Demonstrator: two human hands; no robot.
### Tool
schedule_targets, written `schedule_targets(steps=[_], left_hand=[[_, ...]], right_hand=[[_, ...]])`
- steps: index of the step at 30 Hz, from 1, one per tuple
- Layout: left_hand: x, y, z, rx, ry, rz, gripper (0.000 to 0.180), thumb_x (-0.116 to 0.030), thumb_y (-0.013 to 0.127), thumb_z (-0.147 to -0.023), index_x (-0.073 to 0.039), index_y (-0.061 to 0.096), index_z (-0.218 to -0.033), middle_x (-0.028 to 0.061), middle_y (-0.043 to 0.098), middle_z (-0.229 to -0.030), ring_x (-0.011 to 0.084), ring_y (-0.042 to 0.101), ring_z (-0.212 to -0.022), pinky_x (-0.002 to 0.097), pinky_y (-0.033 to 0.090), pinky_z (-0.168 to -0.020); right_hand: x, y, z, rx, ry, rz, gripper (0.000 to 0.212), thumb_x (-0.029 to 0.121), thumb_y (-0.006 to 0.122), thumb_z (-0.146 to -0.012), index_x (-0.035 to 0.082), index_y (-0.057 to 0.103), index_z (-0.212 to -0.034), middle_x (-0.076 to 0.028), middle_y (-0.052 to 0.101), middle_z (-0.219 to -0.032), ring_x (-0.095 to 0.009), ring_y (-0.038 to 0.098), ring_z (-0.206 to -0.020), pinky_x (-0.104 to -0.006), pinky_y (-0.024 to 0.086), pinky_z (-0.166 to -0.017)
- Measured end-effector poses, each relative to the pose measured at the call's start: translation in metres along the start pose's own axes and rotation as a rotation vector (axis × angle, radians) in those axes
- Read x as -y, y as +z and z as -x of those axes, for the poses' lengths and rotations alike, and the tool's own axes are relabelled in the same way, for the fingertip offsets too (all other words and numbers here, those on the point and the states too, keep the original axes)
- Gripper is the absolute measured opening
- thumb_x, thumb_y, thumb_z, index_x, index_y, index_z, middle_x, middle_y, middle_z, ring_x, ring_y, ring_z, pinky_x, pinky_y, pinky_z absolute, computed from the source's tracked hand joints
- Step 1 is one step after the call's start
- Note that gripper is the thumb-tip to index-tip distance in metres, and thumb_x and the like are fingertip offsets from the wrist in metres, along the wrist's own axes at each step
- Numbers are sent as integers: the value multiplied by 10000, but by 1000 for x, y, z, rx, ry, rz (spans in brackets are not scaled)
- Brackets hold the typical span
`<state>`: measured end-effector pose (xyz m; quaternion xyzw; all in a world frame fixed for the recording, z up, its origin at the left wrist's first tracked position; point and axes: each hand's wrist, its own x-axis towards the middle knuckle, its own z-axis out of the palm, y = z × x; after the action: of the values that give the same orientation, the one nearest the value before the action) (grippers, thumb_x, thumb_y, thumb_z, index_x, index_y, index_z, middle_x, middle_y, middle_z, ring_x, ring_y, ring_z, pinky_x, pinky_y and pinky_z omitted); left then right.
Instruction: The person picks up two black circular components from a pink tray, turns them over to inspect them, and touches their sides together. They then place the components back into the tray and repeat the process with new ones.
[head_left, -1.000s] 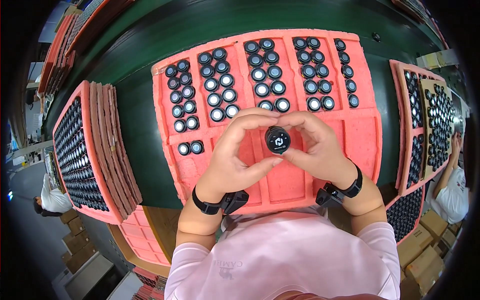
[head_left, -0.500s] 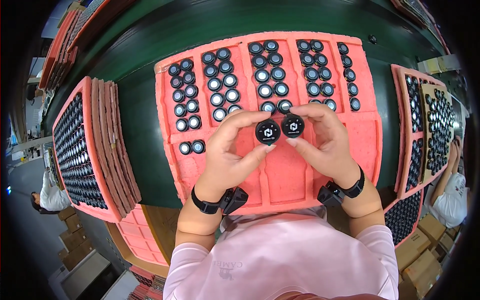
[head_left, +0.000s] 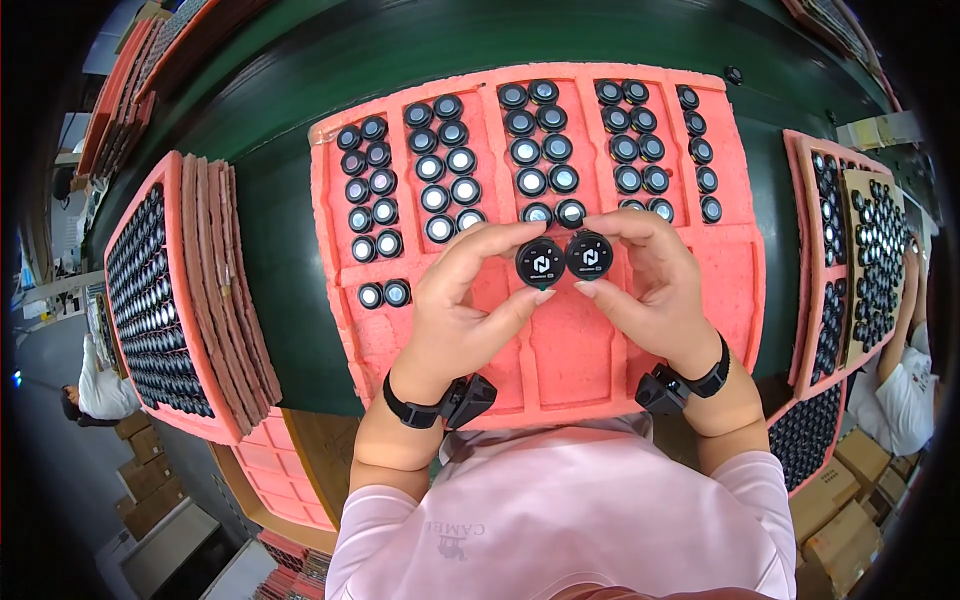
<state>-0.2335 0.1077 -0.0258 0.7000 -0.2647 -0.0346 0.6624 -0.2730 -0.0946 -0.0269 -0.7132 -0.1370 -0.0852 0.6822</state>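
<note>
A dark green bench (head_left: 300, 230) is seen; grey floor (head_left: 40, 470) and cardboard boxes (head_left: 150, 480) are seen lower left.

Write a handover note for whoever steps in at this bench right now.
Left hand: fingers shut on one round black disc, held face up.
Right hand: fingers shut on a second black disc, side by side with the first and touching it.
Both discs are held just above the pink foam tray, near the lower end of its middle columns.
Done: the far part of the tray carries columns of discs in pairs; one more pair sits lower at the left.
Left: the near part of the tray is bare foam; the two held discs are not yet set down.
</note>
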Motion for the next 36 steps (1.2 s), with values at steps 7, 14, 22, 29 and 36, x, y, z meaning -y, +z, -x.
schedule_targets(steps=[7, 14, 22, 29, 36], left_hand=[[-1, 0, 0, -9, 4, -22, 518, 13, 767, -729, 8, 601, -1220, 91, 642, -1034, 180, 621, -924, 298, 500, -847], [0, -2, -1, -7, 40, -21, 486, 7, 768, -734, 17, 613, -1194, 98, 647, -1011, 193, 619, -896, 311, 497, -819], [-2, -4, -3, 10, 87, -104, 345, 46, 743, -725, 9, 680, -1063, 96, 642, -964, 197, 618, -858, 300, 499, -785], [-2, -2, -3, -10, 82, -78, 310, 79, 720, -708, -2, 703, -1007, 87, 633, -940, 189, 620, -862, 289, 505, -776], [-3, -5, -2, 36, 52, -77, 252, 14, 735, -776, 19, 684, -1023, 103, 626, -997, 196, 593, -935, 302, 479, -839]], right_hand=[[0, -1, 0, 9, 3, 3, 468, -54, 707, -790, -7, 551, -1229, -113, 590, -1203, -180, 602, -1075, -312, 498, -931], [-1, -3, 0, 32, -23, 18, 451, -32, 707, -806, 2, 559, -1231, -113, 600, -1213, -183, 596, -1077, -313, 480, -942], [-3, -3, -2, 39, -17, 52, 295, -47, 695, -801, 12, 621, -1081, -107, 627, -1069, -194, 606, -993, -311, 480, -880], [-3, -1, -4, 25, -17, 8, 233, -62, 689, -792, 20, 625, -1000, -103, 624, -1029, -197, 606, -970, -315, 482, -865], [-4, 1, -4, 17, -12, -21, 245, -69, 685, -785, 19, 623, -1005, -100, 625, -1025, -198, 607, -977, -317, 482, -871]])
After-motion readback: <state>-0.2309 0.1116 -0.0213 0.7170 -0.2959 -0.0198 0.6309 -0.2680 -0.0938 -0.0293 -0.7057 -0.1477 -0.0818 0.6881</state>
